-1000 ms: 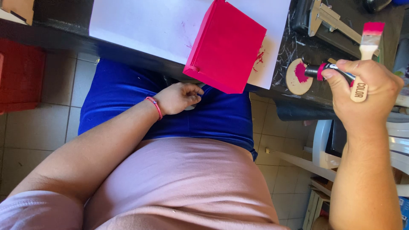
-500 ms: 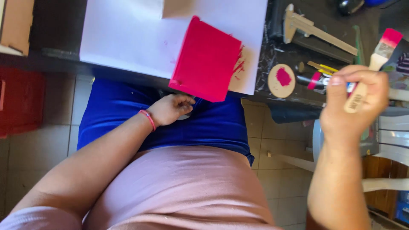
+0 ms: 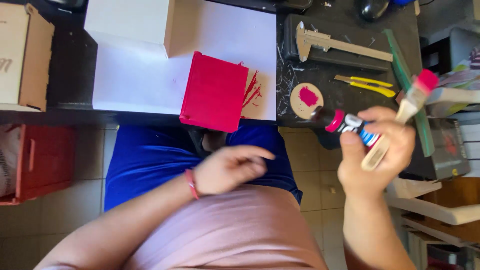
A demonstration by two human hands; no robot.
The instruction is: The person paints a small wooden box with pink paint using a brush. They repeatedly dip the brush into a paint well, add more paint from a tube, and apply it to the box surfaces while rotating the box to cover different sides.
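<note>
Gripping two things at once, the right hand [image 3: 375, 155] holds a small paint bottle [image 3: 345, 124] with a magenta band and a flat wooden paintbrush [image 3: 407, 112] whose bristles are loaded with pink. Its fingers are curled tight around both; the thumb presses on the bottle's side. The bottle's long axis runs left and slightly far, its dark tip pointing toward a round wooden disc [image 3: 306, 100] daubed with pink paint, just beyond the tip. The brush slants up and to the right, away from the disc.

The left hand [image 3: 227, 170] hangs over the lap, holding nothing, fingers loosely spread and blurred; it sits nearer than the right to the pink-painted box [image 3: 214, 92], which lies just beyond it at the near edge of the table. The box rests on a white sheet of paper [image 3: 135, 82] marked with pink smears at the box's right side.

Farther right on the dark tabletop [image 3: 330, 85] lie a caliper [image 3: 340, 45] and a yellow utility knife [image 3: 365, 84]. An unpainted wooden box [image 3: 22, 57] stands at the far left, with a red crate [image 3: 42, 162] below it on the tiled floor [image 3: 75, 205].
</note>
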